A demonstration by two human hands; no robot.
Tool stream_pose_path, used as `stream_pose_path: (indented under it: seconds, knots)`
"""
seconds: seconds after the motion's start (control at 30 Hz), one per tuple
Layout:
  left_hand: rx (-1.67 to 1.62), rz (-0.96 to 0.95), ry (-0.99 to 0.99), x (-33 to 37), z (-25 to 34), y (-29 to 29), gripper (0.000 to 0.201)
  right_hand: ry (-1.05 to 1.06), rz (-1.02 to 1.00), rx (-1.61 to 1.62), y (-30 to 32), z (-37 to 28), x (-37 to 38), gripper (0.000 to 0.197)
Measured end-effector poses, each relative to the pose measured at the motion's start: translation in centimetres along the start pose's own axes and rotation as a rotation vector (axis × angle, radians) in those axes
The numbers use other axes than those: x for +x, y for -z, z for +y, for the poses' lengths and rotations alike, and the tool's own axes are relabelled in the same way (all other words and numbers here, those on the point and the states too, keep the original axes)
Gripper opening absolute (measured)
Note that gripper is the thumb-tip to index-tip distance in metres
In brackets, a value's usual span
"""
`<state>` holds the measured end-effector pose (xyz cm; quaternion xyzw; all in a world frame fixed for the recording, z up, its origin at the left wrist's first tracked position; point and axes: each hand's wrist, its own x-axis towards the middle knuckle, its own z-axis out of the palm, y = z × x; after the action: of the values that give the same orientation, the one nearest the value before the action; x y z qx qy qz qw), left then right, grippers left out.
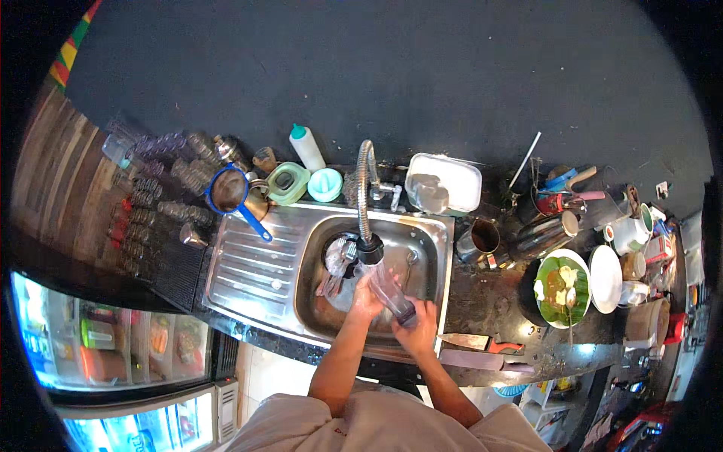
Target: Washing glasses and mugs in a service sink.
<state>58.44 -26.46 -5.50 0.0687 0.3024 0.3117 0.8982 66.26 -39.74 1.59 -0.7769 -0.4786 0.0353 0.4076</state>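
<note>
Over the steel sink [440, 282], a tall clear glass [388, 290] is tilted beneath the black-tipped spout of the flexible tap [362, 188]. My left hand [366, 300] holds its side near the upper end, with the fingers partly behind it. Around its darker lower end, my right hand [417, 328] is closed. In the basin's left part lies a clear glass item [339, 256], its exact kind hard to make out. A spoon [411, 261] rests toward the basin's back right.
Left of the basin, a blue-rimmed strainer [228, 189] overhangs the ribbed drainboard [245, 267]. Two knives, one with an orange handle [503, 347], lie at the counter's front right. Beyond them stand a leaf-lined plate [563, 290] and metal cups. A white tub [461, 181] sits behind the sink.
</note>
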Motion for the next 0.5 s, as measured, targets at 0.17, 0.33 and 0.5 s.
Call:
stream_pose_path:
  seconds: [0.17, 0.33, 0.5]
  knots:
    - [-0.226, -0.157, -0.037, -0.2, -0.1, 0.9, 0.042, -1.287, -0.429, 1.403, -1.3, 1.3, 0.1, 0.032]
    - [-0.039, -0.056, -0.044, 0.1, 0.4, 1.0, 0.047, -0.443, -0.158, 0.615, -2.3, 0.6, -0.7, 0.038]
    - [-0.262, 0.108, -0.164, -1.1, 1.7, -0.8, 0.027, -1.012, -0.449, 1.057, -4.1, 1.6, 1.1, 0.052]
